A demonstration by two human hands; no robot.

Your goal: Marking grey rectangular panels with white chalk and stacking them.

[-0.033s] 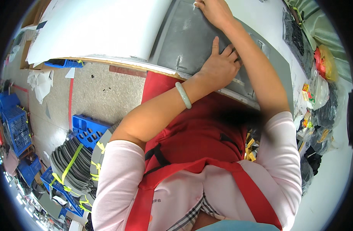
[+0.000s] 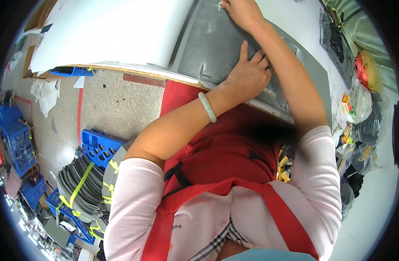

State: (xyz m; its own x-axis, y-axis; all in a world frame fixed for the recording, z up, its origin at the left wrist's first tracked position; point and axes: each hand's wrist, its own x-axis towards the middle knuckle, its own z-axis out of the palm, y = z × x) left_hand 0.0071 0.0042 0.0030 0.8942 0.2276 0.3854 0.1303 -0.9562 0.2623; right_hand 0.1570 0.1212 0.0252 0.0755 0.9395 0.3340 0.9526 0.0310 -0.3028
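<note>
My left hand (image 2: 251, 77), with a pale green bangle (image 2: 207, 107) on its wrist, lies with fingers spread on a dark grey flat sheet (image 2: 208, 48). Beyond it, at the top edge, my right hand (image 2: 243, 15) is closed in a pinch at the sheet's far part. A small white bit (image 2: 220, 5) shows at its fingertips; its kind cannot be made out. White smudges and small angled marks are on the sheet. The right forearm passes over the sheet's right side and hides part of it.
A large white sheet (image 2: 112, 35) covers the table's left part. Blue crates (image 2: 99, 145) and a strapped stack of grey pieces (image 2: 83, 185) are at the lower left. Plastic bags (image 2: 368, 71) and dark bundles (image 2: 336, 45) line the right side. A red apron (image 2: 221, 161) touches the table edge.
</note>
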